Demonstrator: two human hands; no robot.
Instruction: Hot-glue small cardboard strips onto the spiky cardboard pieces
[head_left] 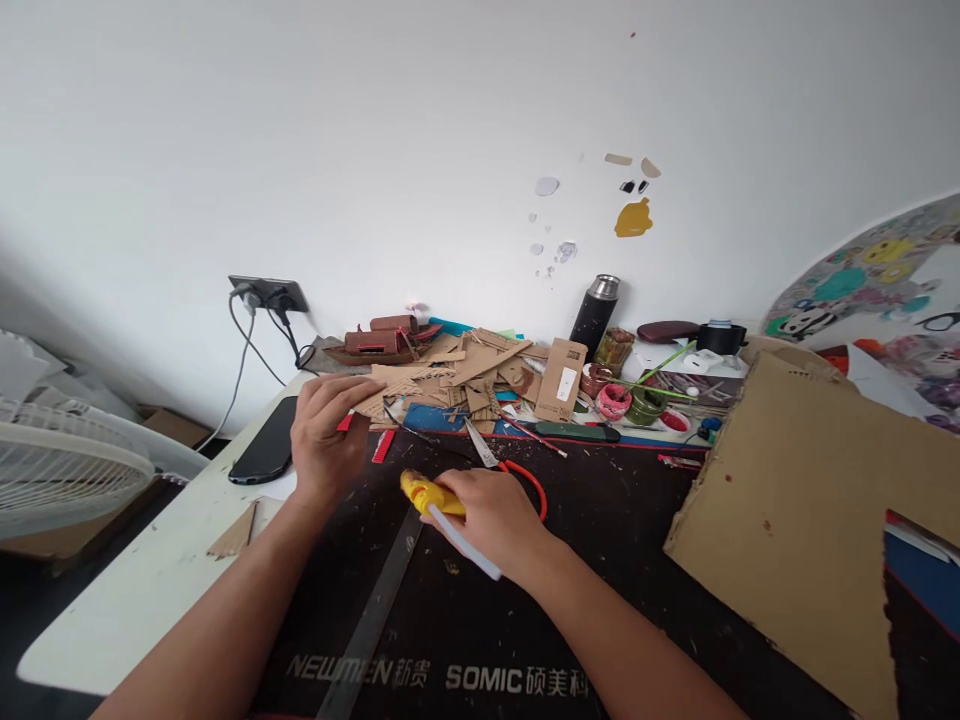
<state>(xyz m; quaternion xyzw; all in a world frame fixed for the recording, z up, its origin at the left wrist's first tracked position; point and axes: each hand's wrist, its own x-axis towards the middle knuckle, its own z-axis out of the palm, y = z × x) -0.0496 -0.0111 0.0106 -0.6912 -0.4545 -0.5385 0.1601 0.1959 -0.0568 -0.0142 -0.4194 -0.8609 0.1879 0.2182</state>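
Observation:
My right hand (495, 510) is closed around a yellow hot glue gun (435, 496), above the dark desk mat. A white glue stick (465, 542) sticks out of the gun's back end, and its nozzle end points up and left. My left hand (330, 432) is raised at the left edge of the mat, fingers bent and closed at the edge of a piece of corrugated cardboard (375, 402). Its fingertips are partly hidden. Just right of that hand lies a red corrugated strip (382, 446). Scissors (517, 468) with orange handles lie open behind my right hand.
A metal ruler (375, 610) lies on the mat (480, 630). Cardboard scraps (487, 365) and a brown model boat (382, 342) fill the back. Paint pots (615, 400) and a black thermos (596, 315) stand right of them. A large cardboard sheet (787, 530) covers the right; a phone (264, 442) lies left.

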